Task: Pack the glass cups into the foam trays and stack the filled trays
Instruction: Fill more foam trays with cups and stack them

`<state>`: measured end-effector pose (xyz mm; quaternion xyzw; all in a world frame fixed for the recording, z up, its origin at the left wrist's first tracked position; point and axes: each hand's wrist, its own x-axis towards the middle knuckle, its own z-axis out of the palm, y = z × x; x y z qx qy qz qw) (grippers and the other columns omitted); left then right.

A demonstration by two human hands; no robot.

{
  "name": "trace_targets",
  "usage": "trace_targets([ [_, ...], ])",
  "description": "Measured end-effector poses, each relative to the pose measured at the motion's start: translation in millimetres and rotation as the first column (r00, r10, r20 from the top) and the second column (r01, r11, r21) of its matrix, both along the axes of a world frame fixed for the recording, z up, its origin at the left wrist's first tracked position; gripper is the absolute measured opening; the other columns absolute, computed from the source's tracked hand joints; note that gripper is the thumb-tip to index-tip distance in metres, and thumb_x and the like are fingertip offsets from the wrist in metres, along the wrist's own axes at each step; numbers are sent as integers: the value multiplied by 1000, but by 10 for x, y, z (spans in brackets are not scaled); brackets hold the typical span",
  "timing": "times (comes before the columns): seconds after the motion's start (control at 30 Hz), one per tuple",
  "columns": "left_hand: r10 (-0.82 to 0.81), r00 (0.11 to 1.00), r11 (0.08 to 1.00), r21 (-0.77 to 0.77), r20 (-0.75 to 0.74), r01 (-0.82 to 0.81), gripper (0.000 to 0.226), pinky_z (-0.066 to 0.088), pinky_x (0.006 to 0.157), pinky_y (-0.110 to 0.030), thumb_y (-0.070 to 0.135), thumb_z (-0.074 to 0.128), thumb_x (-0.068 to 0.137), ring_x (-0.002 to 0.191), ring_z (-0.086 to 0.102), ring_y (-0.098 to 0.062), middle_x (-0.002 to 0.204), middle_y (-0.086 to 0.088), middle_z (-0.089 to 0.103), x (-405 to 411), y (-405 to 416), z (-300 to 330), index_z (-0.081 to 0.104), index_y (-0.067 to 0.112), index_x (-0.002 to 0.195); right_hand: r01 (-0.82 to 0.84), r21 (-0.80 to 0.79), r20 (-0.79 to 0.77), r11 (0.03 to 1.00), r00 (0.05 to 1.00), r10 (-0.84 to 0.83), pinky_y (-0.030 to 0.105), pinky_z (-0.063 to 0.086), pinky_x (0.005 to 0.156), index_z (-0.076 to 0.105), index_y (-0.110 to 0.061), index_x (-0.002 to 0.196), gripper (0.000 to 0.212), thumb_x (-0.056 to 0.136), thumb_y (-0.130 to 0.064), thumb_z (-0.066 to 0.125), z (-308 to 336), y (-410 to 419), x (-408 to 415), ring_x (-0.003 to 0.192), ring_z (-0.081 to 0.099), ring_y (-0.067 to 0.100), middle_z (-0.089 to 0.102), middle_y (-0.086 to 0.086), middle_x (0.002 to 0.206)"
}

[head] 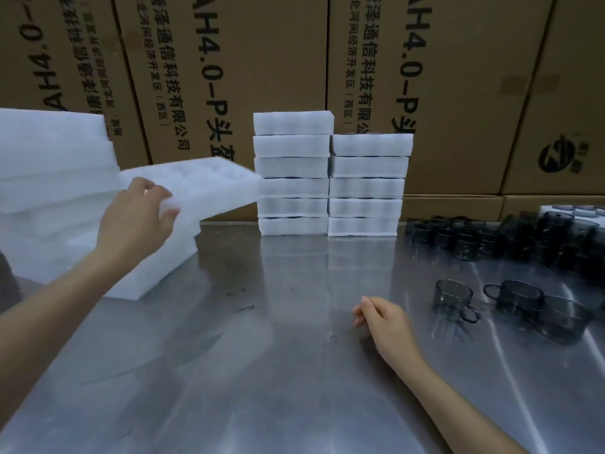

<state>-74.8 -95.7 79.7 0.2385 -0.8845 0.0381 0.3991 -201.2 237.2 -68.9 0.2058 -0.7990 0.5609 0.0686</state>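
Lifting an empty foam tray [196, 185] off the pile of blank trays [55, 178] at 9 o'clock, my left hand [137, 214] pinches its near edge, fingers [163, 196] curled round the foam. Tray's tilted, far end up toward 11 o'clock, near corner apparently on or just above the pile; it's motion-blurred so I can't tell if it's fully clear. Right hand [383, 317] hovers low over the table [278, 371] at 4 o'clock, fingers loosely curled, grasping nothing.

Two stacks of filled trays sit at 12 o'clock: left stack [293, 173] w/ six, right stack [368, 185] w/ five, touching side by side. Loose glass cups: three near ones [514, 306] at 3 o'clock, a dense cluster [491, 237] further back at 2 o'clock. Cardboard cartons [294, 60] wall off the back.

Step, as I judge it: fetch a fresh tray, set it centre-table, then load cups.

Risks from here:
- One-edge pinch on light, floppy foam: tray could flex or slip, esp. if swung fast.
- Far end passes near the left stack; a clip there could nudge the tall column, and it holds glass.
- Trays below may drag along w/ the lifted one via friction and slide off the pile.
- Slick metal table: tray may skate when cups are pressed in unless steadied.
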Motion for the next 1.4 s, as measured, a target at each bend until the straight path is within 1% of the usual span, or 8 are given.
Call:
trace_targets([
  [0.17,-394,915,912,86,-85,401,21,35,83,-26,20,60,92,99,52,-22,110,-5,49,239,691,-529,61,6,106,117,-44,-9,992,993,-117,19,37,54,61,-24,69,34,98,-21,45,35,281,-41,64,57,10,62,-6,63],
  [0.43,-674,718,631,369,-175,683,33,33,93,-8,45,46,82,106,51,0,111,2,54,548,1458,-1250,61,18,93,516,114,-485,849,774,-406,37,43,71,66,-16,90,13,90,-15,53,148,802,-144,95,44,20,57,1,103],
  [0.63,-775,624,541,409,-96,735,22,35,97,-14,46,49,84,115,50,-1,118,16,49,478,1717,-1348,60,31,96,432,344,-170,834,902,-397,46,38,96,56,-25,121,32,89,-32,59,38,1090,-381,133,24,29,31,8,149],
  [0.8,-803,595,526,413,-49,744,18,35,97,-20,47,52,82,114,50,-6,115,23,49,413,1911,-1346,60,35,91,392,236,-150,889,919,-365,30,37,71,64,-22,93,6,88,-23,61,72,1148,-429,89,51,17,62,3,109],
  [0.97,-814,580,514,424,-35,746,20,34,91,-16,53,50,82,107,50,-8,107,22,53,354,2055,-1312,61,37,85,452,16,-204,892,875,-440,28,36,78,69,-20,81,6,83,-25,68,476,1192,-315,117,51,13,62,-2,115],
  [1.17,-777,626,552,407,-64,728,29,39,77,-19,55,47,81,85,55,-6,84,16,60,219,2069,-1187,64,31,78,378,-68,-307,923,873,-380,36,49,78,60,-24,93,33,74,-47,72,1005,1037,-49,85,56,13,58,0,102],
  [1.27,-725,689,633,394,-1,667,37,39,72,-19,62,38,79,84,54,-5,81,14,56,193,2085,-1186,63,35,77,278,63,-231,959,939,-257,35,47,83,47,-29,128,64,73,-55,69,1255,889,21,99,55,16,54,1,116],
  [1.4,-664,745,713,350,58,608,53,43,74,-26,66,22,80,84,51,-2,82,14,52,198,2115,-1183,63,31,83,159,393,-151,905,983,-107,30,46,67,64,-17,109,62,72,-66,62,1444,737,45,87,58,17,62,0,101],
])
